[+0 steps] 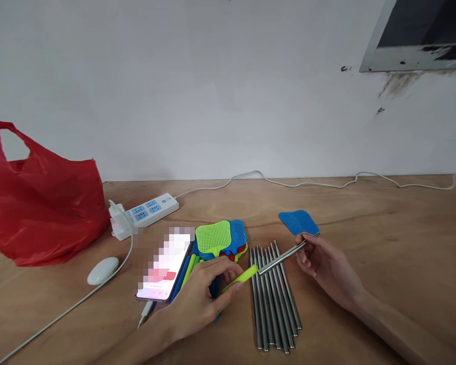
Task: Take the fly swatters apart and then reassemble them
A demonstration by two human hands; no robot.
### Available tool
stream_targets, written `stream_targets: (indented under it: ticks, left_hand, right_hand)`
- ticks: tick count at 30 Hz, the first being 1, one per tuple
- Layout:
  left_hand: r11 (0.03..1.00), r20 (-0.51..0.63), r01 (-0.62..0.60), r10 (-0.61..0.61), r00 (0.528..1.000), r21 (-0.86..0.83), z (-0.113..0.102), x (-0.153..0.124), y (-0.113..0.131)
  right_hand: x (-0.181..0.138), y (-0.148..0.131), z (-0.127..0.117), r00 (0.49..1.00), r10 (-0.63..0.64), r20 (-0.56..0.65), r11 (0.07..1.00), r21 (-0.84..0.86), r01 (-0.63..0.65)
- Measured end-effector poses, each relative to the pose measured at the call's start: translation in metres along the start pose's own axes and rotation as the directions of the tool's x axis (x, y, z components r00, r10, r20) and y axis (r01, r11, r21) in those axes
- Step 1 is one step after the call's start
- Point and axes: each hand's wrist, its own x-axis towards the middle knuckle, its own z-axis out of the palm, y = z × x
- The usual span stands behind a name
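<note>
Your left hand [201, 289] has its fingers grasping one yellow-green handle [247, 274], and your right hand [332, 271] has its fingers pinching one metal tube [283, 259], slanted over the bench [383, 228]. The tube's near end sits right by the handle's end; whether they touch you cannot tell. Below it lies one row of loose rods [275, 304], about eight, though they overlap too much for a sure count.

Beyond your right fingers is one blue mesh head [298, 222]; whether it joins the tube is unclear. Behind your left hand is one pile of mesh heads, with one green head [213, 237] on top and blue and red ones under it, the full number hidden. Several blue and green grips [189, 269] lie partly behind that hand, too covered to count.

To your left you have one phone [167, 266], one white mouse [103, 270], one power strip [148, 213] showing four blue sockets, and one red bag [45, 203].
</note>
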Motion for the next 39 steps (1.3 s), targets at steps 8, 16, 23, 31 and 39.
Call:
stream_targets:
  ticks: [8,16,23,31,39]
  left_hand:
    - [1.000,0.021,-0.002,0.001,1.000,0.031,-0.0016,-0.0003,0.0020]
    - [0.998,0.032,-0.004,0.002,0.999,0.057,-0.0016,0.0001,-0.0026]
    - [0.997,0.063,-0.027,0.022,0.998,0.077,-0.0030,0.0009,-0.0022]
    - [0.997,0.048,-0.024,0.021,0.999,0.074,-0.0010,0.0008,0.0010]
    - [0.996,0.053,-0.008,0.003,0.999,0.085,-0.0008,-0.0001,-0.0017]
  right_hand:
    - [0.0008,0.0012,0.0000,1.000,-0.018,-0.018,1.000,0.017,0.019]
    - [0.0004,0.0030,-0.0017,0.992,-0.124,-0.013,0.990,-0.067,0.123]
    - [0.0010,0.0022,-0.0031,0.989,-0.144,0.028,0.979,-0.141,0.147]
    - [-0.0010,0.0027,-0.0007,0.978,-0.207,0.000,0.969,-0.135,0.205]
    - [-0.0003,0.0015,-0.0017,0.986,-0.153,0.070,0.976,-0.148,0.162]
